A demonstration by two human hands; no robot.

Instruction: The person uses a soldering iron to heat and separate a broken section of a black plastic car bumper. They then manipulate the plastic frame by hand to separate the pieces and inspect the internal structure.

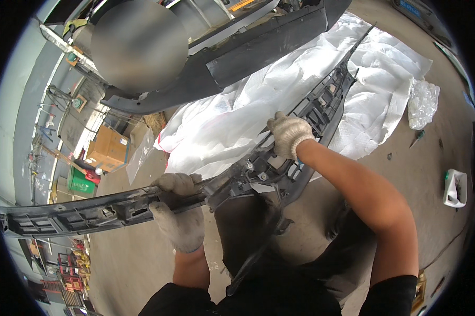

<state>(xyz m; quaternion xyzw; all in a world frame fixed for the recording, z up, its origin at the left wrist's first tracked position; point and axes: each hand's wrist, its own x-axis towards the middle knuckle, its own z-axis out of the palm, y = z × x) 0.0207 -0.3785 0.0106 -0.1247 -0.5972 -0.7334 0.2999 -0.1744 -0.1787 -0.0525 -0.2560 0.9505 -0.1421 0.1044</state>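
Observation:
A long black plastic car trim part [228,185] with ribs, slots and clips stretches across in front of me, from the far left up to the upper right. My left hand [179,221], in a dirty knitted work glove, wraps round its narrow ribbed bar left of centre. Farther along, my right hand [291,136], gloved too, has its fingers curled over the wider slotted section. That hand's fingertips are partly hidden. Whether the bar and slotted section are one piece or two joined ones, I cannot tell. The part is held above the floor, over my dark-clothed legs.
Crumpled white sheeting [216,129] covers the floor ahead, with a large dark bumper [264,60] beyond it. Bubble wrap [423,104] and a white jug [455,188] lie to the right. A cardboard box [109,149] and green bucket [80,181] stand at left.

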